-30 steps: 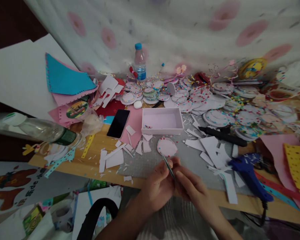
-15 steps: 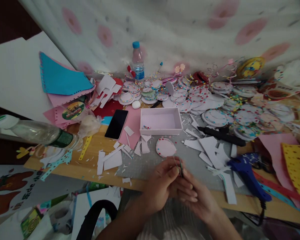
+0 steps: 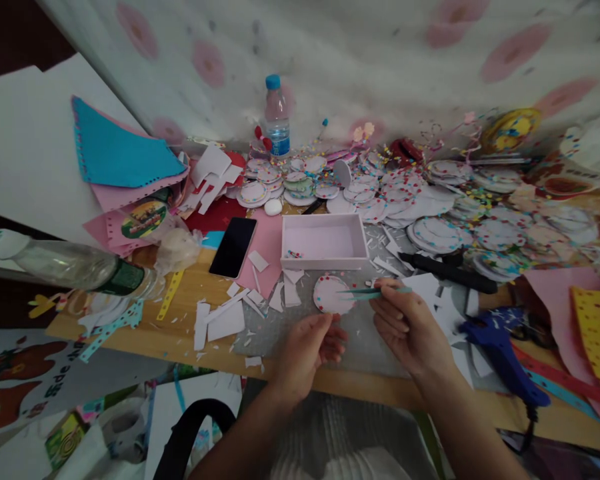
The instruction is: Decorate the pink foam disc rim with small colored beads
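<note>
Green tweezers [image 3: 367, 293] are held in my right hand [image 3: 405, 323], between the thumb and fingers. Their tips point left, over a round white paper disc [image 3: 332, 300] edged with small red and blue dots. My left hand [image 3: 310, 350] is just below the disc, fingers loosely curled and apart, with nothing visible in it. Behind the disc stands an open white box [image 3: 325, 262], a few tiny coloured pieces in its left front corner. Under the disc and box lies a grey cutting mat [image 3: 280, 332].
Piles of dotted discs [image 3: 435, 235] spread along the back and right. A blue glue gun [image 3: 503, 357] and black tool [image 3: 447, 272] lie right, among paper scraps. To the left are a phone [image 3: 234, 247] and a tipped bottle [image 3: 75, 263]; a water bottle [image 3: 279, 120] stands behind.
My hands were together around the tweezers and have moved apart. The right hand has carried the tweezers up to the disc; the left has shifted a little left.
</note>
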`<action>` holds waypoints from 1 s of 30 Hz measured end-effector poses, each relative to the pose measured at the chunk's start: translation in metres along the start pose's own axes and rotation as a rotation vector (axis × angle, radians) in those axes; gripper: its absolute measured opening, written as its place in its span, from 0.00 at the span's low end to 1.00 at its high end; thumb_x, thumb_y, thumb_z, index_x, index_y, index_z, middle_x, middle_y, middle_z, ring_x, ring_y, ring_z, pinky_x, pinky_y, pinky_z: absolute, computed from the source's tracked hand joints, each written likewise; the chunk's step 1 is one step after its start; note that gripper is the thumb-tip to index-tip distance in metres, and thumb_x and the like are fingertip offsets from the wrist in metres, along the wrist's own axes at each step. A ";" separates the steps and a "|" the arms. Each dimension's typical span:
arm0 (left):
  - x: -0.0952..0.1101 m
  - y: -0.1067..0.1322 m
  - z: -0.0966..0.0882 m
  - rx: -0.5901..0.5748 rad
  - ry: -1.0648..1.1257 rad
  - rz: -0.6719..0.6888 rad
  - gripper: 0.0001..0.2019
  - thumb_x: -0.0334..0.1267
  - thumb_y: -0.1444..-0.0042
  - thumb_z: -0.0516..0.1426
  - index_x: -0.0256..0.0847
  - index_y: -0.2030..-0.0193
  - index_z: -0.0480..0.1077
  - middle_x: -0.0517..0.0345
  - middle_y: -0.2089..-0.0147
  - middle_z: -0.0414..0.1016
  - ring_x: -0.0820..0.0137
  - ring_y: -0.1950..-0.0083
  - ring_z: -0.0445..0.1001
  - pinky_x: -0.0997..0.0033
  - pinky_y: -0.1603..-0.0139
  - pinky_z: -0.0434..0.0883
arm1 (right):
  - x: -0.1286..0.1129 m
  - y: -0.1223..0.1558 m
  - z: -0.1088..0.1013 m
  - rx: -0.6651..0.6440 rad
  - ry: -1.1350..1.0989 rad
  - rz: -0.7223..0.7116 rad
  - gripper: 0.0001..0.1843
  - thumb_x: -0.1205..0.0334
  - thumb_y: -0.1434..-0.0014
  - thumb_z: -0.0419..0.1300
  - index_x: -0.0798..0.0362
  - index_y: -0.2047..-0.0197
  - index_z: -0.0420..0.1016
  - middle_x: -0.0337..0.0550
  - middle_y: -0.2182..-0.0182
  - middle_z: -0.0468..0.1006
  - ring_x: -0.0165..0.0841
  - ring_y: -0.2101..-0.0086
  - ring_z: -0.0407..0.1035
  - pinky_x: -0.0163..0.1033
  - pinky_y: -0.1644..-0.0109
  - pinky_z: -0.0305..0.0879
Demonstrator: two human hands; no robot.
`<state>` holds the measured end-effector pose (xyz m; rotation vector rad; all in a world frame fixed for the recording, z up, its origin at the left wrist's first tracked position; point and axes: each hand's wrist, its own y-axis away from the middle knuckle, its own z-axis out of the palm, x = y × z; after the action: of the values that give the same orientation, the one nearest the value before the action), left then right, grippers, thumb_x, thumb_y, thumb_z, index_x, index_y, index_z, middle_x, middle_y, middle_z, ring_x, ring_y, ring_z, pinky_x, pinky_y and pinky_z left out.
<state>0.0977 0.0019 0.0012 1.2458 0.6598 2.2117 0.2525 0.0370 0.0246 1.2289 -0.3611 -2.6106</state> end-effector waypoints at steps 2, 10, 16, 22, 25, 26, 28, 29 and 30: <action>0.000 -0.006 0.003 0.000 -0.021 0.031 0.23 0.53 0.55 0.65 0.32 0.64 0.74 0.56 0.73 0.75 0.78 0.77 0.68 0.78 0.77 0.62 | 0.000 -0.007 0.005 0.017 0.066 -0.056 0.09 0.58 0.48 0.66 0.53 0.69 0.72 0.27 0.85 0.54 0.18 0.86 0.42 0.23 0.86 0.41; 0.006 -0.019 -0.006 -0.006 -0.235 0.213 0.17 0.50 0.48 0.59 0.35 0.71 0.69 0.63 0.80 0.67 0.78 0.81 0.64 0.79 0.81 0.60 | 0.017 -0.026 0.003 0.115 0.350 -0.438 0.09 0.56 0.39 0.59 0.51 0.68 0.68 0.34 0.77 0.70 0.23 0.81 0.61 0.29 0.81 0.54; 0.002 -0.021 -0.010 -0.034 -0.356 0.193 0.18 0.54 0.45 0.55 0.39 0.68 0.65 0.66 0.82 0.67 0.78 0.85 0.62 0.80 0.86 0.57 | 0.028 -0.024 -0.002 0.198 0.522 -0.705 0.03 0.61 0.39 0.59 0.49 0.63 0.68 0.35 0.74 0.71 0.27 0.76 0.67 0.34 0.74 0.64; -0.008 -0.017 -0.011 0.017 -0.465 0.267 0.15 0.50 0.39 0.50 0.39 0.66 0.64 0.68 0.82 0.64 0.80 0.86 0.59 0.81 0.86 0.55 | 0.035 -0.020 -0.004 0.215 0.719 -0.853 0.05 0.67 0.40 0.58 0.49 0.61 0.67 0.37 0.71 0.69 0.28 0.76 0.67 0.35 0.74 0.65; -0.011 -0.016 -0.010 0.021 -0.529 0.332 0.14 0.46 0.37 0.49 0.38 0.65 0.65 0.68 0.81 0.63 0.80 0.84 0.60 0.81 0.83 0.58 | 0.039 -0.020 -0.007 0.186 0.821 -0.846 0.05 0.68 0.41 0.59 0.50 0.63 0.66 0.36 0.70 0.69 0.27 0.76 0.67 0.36 0.73 0.65; -0.012 -0.016 -0.010 0.020 -0.551 0.352 0.13 0.45 0.37 0.49 0.38 0.64 0.66 0.67 0.81 0.64 0.79 0.83 0.60 0.80 0.82 0.59 | 0.040 -0.020 -0.008 0.182 0.853 -0.844 0.05 0.68 0.41 0.59 0.50 0.63 0.66 0.36 0.70 0.69 0.27 0.76 0.67 0.36 0.73 0.65; -0.014 -0.016 -0.010 0.016 -0.577 0.380 0.13 0.44 0.36 0.48 0.38 0.64 0.66 0.67 0.80 0.64 0.79 0.83 0.61 0.80 0.81 0.59 | 0.042 -0.020 -0.010 0.192 0.907 -0.847 0.05 0.68 0.41 0.59 0.50 0.63 0.66 0.35 0.71 0.69 0.27 0.76 0.67 0.37 0.71 0.65; -0.014 -0.016 -0.010 0.016 -0.578 0.386 0.13 0.44 0.36 0.48 0.38 0.64 0.66 0.67 0.81 0.64 0.79 0.83 0.61 0.80 0.81 0.59 | 0.043 -0.020 -0.011 0.206 0.929 -0.853 0.05 0.67 0.41 0.60 0.50 0.63 0.66 0.35 0.71 0.69 0.28 0.75 0.67 0.37 0.71 0.65; -0.015 -0.016 -0.011 0.016 -0.575 0.386 0.13 0.44 0.36 0.48 0.38 0.64 0.66 0.67 0.81 0.64 0.79 0.83 0.61 0.80 0.81 0.59 | 0.043 -0.020 -0.012 0.224 0.948 -0.856 0.05 0.66 0.41 0.60 0.50 0.62 0.66 0.35 0.70 0.69 0.28 0.75 0.68 0.37 0.70 0.65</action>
<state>0.0980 0.0030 -0.0233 2.0367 0.2173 1.9624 0.2328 0.0413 -0.0206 2.9785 0.1040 -2.1089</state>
